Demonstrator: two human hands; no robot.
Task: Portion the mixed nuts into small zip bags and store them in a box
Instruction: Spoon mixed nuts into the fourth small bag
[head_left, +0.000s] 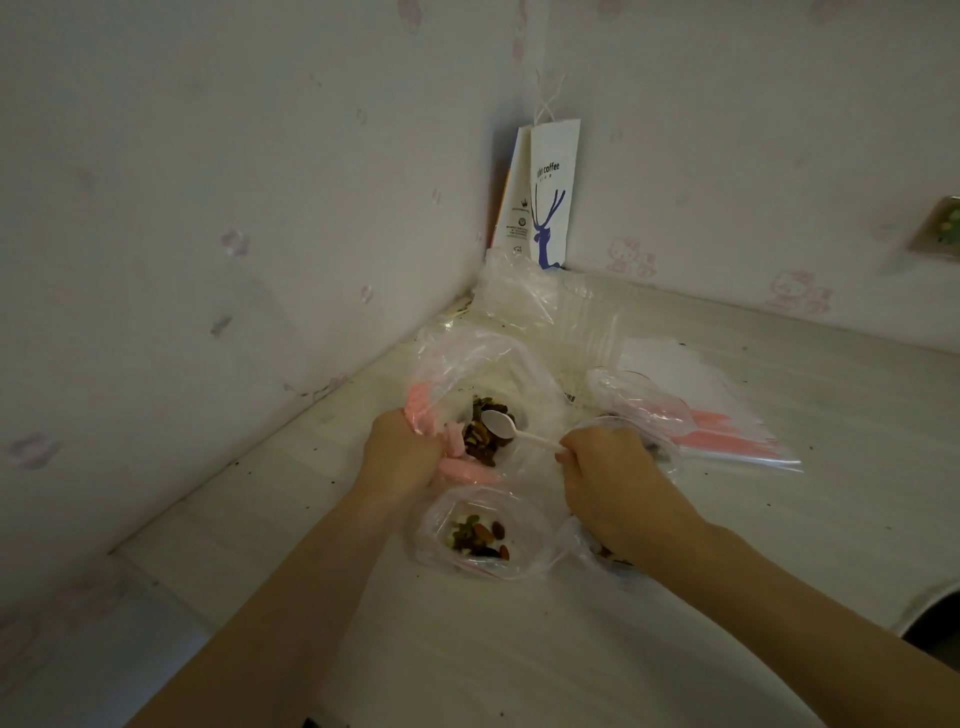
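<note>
Pale wallpaper (208, 208) with faint pink cartoon motifs covers two walls that meet in a corner behind a whitish surface (519, 649) dotted with dark crumbs. A white paper bag (550, 197) printed with a blue deer stands upright in that corner.

Just in front of it lies a large bag (467, 358) of clear, crumpled plastic with a pink zip strip along its mouth. The left hand (402, 447) has its fingers curled round the bunched pink rim, holding the mouth open. Inside sit the mixed nuts (475, 441), a dark heap of brown, tan and greenish pieces. The right hand (613, 483) grips the handle of a white plastic spoon (498, 423), whose bowl rests on top of the heap.

Between the two forearms a small zip bag (530, 514) lies open on the surface, with a small portion of nuts (480, 538) at its bottom: reddish-brown almonds, green seeds and pale bits. To the right, a flat stack of empty zip bags (727, 447) shows its pink strips.
</note>
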